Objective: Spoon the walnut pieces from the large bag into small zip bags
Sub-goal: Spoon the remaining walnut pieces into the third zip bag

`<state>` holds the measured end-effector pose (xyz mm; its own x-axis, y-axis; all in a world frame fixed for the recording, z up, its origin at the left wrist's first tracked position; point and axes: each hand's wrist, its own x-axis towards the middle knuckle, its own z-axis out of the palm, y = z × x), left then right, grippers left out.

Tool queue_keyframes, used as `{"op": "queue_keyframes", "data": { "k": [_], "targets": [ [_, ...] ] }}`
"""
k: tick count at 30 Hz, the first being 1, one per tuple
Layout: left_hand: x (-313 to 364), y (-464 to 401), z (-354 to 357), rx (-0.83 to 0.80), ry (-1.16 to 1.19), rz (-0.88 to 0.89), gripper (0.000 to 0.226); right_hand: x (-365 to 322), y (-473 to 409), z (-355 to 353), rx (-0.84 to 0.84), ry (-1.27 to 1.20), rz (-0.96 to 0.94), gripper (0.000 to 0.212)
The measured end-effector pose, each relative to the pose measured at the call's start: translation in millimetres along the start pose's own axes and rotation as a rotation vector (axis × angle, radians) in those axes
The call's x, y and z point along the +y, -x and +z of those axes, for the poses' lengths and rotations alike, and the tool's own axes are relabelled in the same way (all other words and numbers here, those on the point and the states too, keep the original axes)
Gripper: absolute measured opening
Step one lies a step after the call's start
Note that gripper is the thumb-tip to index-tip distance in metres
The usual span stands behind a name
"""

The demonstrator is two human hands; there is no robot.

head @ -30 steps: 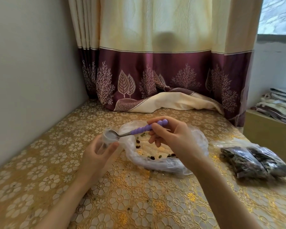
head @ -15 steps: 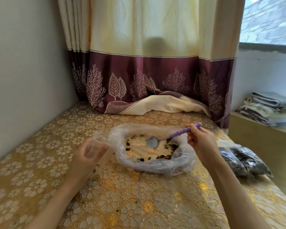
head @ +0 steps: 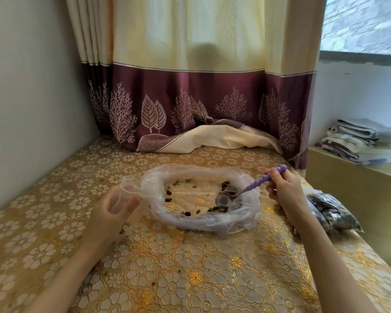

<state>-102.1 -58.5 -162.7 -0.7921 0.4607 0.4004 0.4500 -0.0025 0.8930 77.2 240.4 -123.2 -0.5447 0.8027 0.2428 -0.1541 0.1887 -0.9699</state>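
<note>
The large clear bag (head: 246, 219) lies rolled open on the gold flowered tablecloth, with scattered walnut pieces (head: 217, 208) around its inner edge. My right hand (head: 282, 188) grips the purple beaded handle of a metal spoon (head: 225, 199), whose bowl sits low among the pieces at the bag's right side. My left hand (head: 115, 208) holds a small clear zip bag (head: 131, 188) open, just left of the large bag.
Filled dark zip bags (head: 332, 213) lie at the right edge of the table (head: 167, 279). A curtain (head: 201, 109) hangs behind and drapes onto the table. Folded cloths (head: 359, 138) are stacked on a ledge at the right. A wall runs along the left.
The spoon left the small bag's mouth and swung right, down into the large bag's right side. My left hand kept the small bag in place.
</note>
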Motion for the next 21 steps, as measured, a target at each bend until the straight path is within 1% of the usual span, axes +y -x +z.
{"op": "queue_keyframes", "data": {
  "k": [4, 10, 13, 16, 18, 21],
  "targets": [
    [0, 0, 1, -0.005, -0.022, 0.001, 0.052, -2, 1, 0, -0.036, 0.004, 0.055, 0.027],
    [1, 1, 1, -0.014, -0.026, 0.003, 0.049, -2, 7, 11, -0.08, 0.07, 0.128, 0.031],
    [1, 1, 0, -0.019, -0.035, 0.002, 0.051, -1, 7, 13, -0.039, 0.055, 0.166, 0.03],
    [6, 2, 3, -0.017, -0.027, 0.005, 0.056, 0, 6, 12, 0.025, 0.036, 0.149, 0.032],
    [11, 3, 9, -0.013, 0.001, 0.014, 0.053, 0, 5, 11, 0.07, 0.026, 0.128, 0.033],
    [18, 9, 23, -0.07, 0.033, 0.014, 0.056, 0, 5, 12, 0.132, 0.016, 0.1, 0.032]
  ]
}}
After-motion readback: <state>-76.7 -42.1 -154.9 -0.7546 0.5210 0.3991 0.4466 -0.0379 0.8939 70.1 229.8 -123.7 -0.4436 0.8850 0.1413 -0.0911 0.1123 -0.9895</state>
